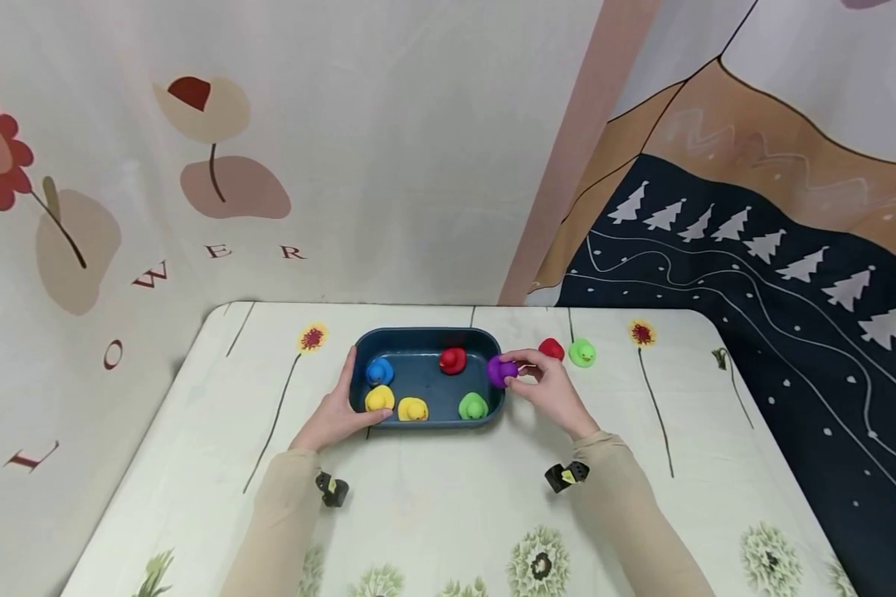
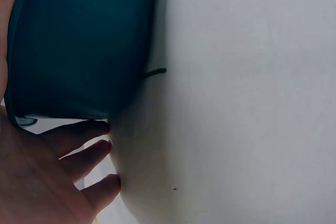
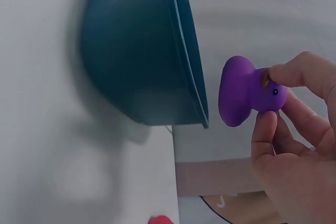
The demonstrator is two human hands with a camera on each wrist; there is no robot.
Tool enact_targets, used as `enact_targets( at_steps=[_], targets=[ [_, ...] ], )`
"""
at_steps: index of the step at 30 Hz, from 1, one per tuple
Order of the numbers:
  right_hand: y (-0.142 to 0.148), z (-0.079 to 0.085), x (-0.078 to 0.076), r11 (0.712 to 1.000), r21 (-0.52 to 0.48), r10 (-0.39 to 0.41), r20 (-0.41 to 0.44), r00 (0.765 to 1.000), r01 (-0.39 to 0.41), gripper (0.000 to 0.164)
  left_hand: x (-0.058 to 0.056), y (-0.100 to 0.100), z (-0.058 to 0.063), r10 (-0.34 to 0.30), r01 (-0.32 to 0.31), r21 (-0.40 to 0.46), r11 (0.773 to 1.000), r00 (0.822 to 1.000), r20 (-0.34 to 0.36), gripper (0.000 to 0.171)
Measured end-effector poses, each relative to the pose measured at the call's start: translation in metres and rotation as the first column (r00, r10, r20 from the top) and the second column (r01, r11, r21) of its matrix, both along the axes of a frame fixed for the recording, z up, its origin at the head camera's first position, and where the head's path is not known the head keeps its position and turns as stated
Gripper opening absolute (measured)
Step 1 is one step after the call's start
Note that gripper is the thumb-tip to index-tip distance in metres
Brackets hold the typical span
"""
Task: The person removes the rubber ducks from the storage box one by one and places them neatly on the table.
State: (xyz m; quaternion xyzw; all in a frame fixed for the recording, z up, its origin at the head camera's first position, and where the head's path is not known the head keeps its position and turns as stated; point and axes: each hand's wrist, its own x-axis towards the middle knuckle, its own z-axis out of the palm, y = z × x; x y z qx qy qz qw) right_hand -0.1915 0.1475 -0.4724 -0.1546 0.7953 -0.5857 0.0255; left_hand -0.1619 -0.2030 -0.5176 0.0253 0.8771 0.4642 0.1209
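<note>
Pinching a purple duck (image 1: 502, 371) above the right end of a dark blue tray (image 1: 416, 380).
Clamped on this duck with right thumb and fingers (image 3: 264, 129), not touching the tray; gripping the tray's near left corner with the left hand (image 1: 334, 417), fingers spread apart. Lying inside: blue (image 1: 379, 371), red (image 1: 452, 361), green (image 1: 474, 405), two yellow ducks (image 1: 413, 410). Lying outside, far right: red toy (image 1: 551, 349), green duckling (image 1: 582, 353).

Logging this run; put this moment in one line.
left hand: grips tray; right hand: pinches purple duck near rim; inside: blue duck, red duck, green duck, two yellow ducks; outside: red toy, other green duck
</note>
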Motion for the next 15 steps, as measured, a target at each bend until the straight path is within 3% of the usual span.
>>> enact_targets(
  at_steps=[15],
  targets=[
    [0.028,-0.005,0.006,0.996,0.074,-0.06,0.06,0.996,0.056,0.029,-0.002,-0.001,0.0,0.003,-0.002,-0.023,1.0,0.999,0.032,0.119]
  ],
)
